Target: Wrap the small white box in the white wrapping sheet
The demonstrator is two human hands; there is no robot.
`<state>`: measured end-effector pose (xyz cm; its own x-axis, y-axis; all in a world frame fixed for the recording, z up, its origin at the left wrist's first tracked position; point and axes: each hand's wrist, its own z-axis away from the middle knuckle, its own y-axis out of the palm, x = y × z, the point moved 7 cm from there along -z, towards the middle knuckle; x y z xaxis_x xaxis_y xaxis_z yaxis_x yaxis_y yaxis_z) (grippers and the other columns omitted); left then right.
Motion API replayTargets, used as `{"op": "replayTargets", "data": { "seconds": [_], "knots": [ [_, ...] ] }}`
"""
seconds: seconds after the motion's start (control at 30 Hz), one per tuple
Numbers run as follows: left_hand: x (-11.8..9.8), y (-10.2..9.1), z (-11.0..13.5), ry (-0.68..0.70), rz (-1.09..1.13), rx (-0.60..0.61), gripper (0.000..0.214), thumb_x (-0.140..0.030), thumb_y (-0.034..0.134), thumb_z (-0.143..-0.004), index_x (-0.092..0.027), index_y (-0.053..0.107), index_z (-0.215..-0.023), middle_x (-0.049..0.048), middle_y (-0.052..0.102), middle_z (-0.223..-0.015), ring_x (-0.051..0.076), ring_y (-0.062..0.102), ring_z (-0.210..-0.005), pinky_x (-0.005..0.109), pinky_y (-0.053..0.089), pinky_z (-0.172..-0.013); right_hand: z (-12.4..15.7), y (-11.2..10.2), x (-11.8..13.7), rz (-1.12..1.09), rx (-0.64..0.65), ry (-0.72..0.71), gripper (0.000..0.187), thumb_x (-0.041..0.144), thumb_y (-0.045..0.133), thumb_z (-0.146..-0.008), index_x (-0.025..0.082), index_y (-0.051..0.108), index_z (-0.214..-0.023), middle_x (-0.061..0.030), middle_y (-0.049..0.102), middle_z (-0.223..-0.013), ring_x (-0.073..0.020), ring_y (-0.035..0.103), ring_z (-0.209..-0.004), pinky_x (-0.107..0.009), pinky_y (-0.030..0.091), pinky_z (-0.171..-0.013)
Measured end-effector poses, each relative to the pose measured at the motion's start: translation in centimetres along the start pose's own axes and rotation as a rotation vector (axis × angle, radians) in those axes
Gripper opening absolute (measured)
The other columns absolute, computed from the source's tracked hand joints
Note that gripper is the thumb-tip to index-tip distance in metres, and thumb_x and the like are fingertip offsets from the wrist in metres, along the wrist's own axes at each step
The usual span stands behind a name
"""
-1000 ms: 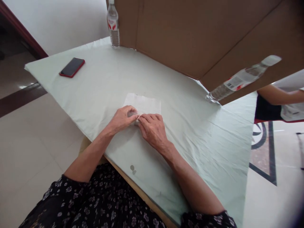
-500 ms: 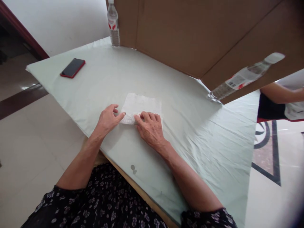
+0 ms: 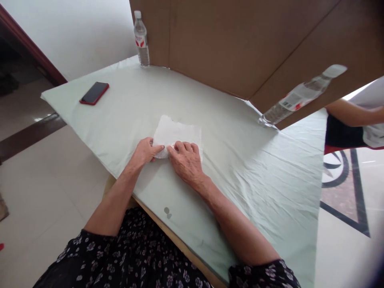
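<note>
A thin white tissue [image 3: 177, 130] lies spread on the pale green tablecloth in front of me. Its near edge looks slightly turned up. My left hand [image 3: 146, 152] pinches the near left corner, the thumb on top and the fingers at and under the edge. On the near right part rests my right hand [image 3: 186, 161], fingers curled and thumb pressed at the near edge. A small bit of white and red shows by its fingertips; I cannot make out what it is.
A phone [image 3: 94, 93] in a red case lies at the left. A water bottle [image 3: 141, 40] stands beside a tall cardboard panel [image 3: 210, 44]; another bottle [image 3: 297, 98] stands at its right end. Another person's arm [image 3: 351, 113] shows at the right. Two dark spots mark the tablecloth [image 3: 240, 192].
My left hand has moved right and closed on the tissue's near left corner. My right hand stays almost in place. The view has shifted slightly.
</note>
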<state>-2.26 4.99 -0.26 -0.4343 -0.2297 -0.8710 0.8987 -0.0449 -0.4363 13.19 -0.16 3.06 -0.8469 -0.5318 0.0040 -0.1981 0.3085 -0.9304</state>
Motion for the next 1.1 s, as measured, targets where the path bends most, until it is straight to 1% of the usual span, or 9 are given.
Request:
{"op": "replayTargets", "data": {
  "seconds": [0.07,0.17,0.37,0.43,0.57,0.73,0.83,0.97,1.1],
  "knots": [
    [-0.2,0.2,0.1,-0.019,-0.062,0.037,0.025,-0.04,0.071,-0.072,-0.017,0.061,-0.075,0.0024,0.061,-0.066,0.013,0.052,-0.047,0.023,0.04,-0.039,0.0,0.0,0.0,0.017,-0.019,-0.009,0.028,0.016,0.046,-0.1,0.024,0.063,-0.121,-0.0101,0.067,-0.114,-0.0261,0.05,-0.101,-0.042,0.032,-0.089],
    [-0.8,0.7,0.1,-0.018,-0.206,0.096,0.023,-0.039,0.064,-0.075,-0.017,0.059,-0.071,-0.0009,0.054,-0.062,0.013,0.05,-0.052,0.023,0.039,-0.044,0.1,0.1,0.1,0.035,-0.044,-0.014,0.027,0.014,0.048,-0.099,0.023,0.063,-0.12,-0.0097,0.066,-0.113,-0.0254,0.049,-0.1,-0.041,0.031,-0.089],
    [-3.0,1.0,-0.2,0.142,-0.571,-0.079,0.021,-0.03,0.061,-0.074,-0.02,0.046,-0.063,-0.0032,0.047,-0.062,0.013,0.044,-0.064,0.025,0.033,-0.057,0.1,0.1,0.1,0.042,-0.051,-0.02,0.027,0.014,0.048,-0.099,0.021,0.061,-0.121,-0.0102,0.066,-0.112,-0.0256,0.049,-0.099,-0.041,0.031,-0.089],
    [-3.1,1.2,-0.2,0.132,-0.524,-0.082,0.017,-0.028,0.059,-0.074,-0.02,0.047,-0.065,-0.0035,0.048,-0.063,0.013,0.044,-0.064,0.025,0.035,-0.057,0.1,-0.2,0.2,0.041,-0.046,-0.023,0.027,0.014,0.048,-0.098,0.02,0.061,-0.121,-0.0103,0.067,-0.112,-0.0261,0.05,-0.099,-0.042,0.031,-0.089],
    [-2.6,1.5,0.1,0.039,-0.25,-0.03,0.013,-0.03,0.057,-0.075,-0.019,0.049,-0.07,-0.0047,0.047,-0.064,0.012,0.047,-0.061,0.021,0.039,-0.052,-0.1,-0.8,0.2,-0.001,-0.011,-0.011,0.031,0.013,0.047,-0.097,0.015,0.057,-0.126,-0.0115,0.068,-0.113,-0.0262,0.052,-0.098,-0.042,0.031,-0.091],
    [-2.9,1.9,0.5,0.018,0.011,-0.036,0.015,-0.029,0.059,-0.072,-0.019,0.049,-0.069,-0.0054,0.047,-0.061,0.01,0.047,-0.055,0.019,0.043,-0.046,-0.3,-1.3,0.2,-0.019,0.019,-0.019,0.017,0.015,0.048,-0.095,0.015,0.063,-0.103,-0.0109,0.07,-0.103,-0.0259,0.055,-0.094,-0.043,0.03,-0.093],
    [-3.7,2.4,0.9,0.044,0.09,-0.004,0.013,-0.03,0.06,-0.07,-0.018,0.054,-0.069,-0.0041,0.051,-0.061,0.01,0.05,-0.055,0.019,0.045,-0.046,-0.3,-1.6,0.0,-0.073,0.022,-0.019,0.015,0.018,0.052,-0.094,0.015,0.064,-0.102,-0.0105,0.072,-0.101,-0.0259,0.057,-0.094,-0.042,0.03,-0.094],
    [-4.6,2.6,1.5,0.027,0.181,0.125,0.015,-0.027,0.061,-0.067,-0.015,0.066,-0.074,-0.0015,0.058,-0.063,0.011,0.056,-0.057,0.022,0.052,-0.053,-0.3,-1.9,-0.5,-0.132,0.028,-0.007,0.016,0.015,0.052,-0.092,0.015,0.067,-0.097,-0.0097,0.076,-0.099,-0.0244,0.061,-0.09,-0.041,0.03,-0.094],
    [-4.5,2.3,1.9,-0.015,0.227,0.213,0.028,-0.018,0.057,-0.064,-0.013,0.071,-0.088,0.0009,0.067,-0.075,0.012,0.062,-0.063,0.026,0.057,-0.065,-0.4,-1.9,-0.9,-0.178,0.063,0.011,0.02,0.008,0.051,-0.087,0.014,0.069,-0.09,-0.0091,0.078,-0.098,-0.0232,0.064,-0.086,-0.04,0.033,-0.092]
  ]
}}
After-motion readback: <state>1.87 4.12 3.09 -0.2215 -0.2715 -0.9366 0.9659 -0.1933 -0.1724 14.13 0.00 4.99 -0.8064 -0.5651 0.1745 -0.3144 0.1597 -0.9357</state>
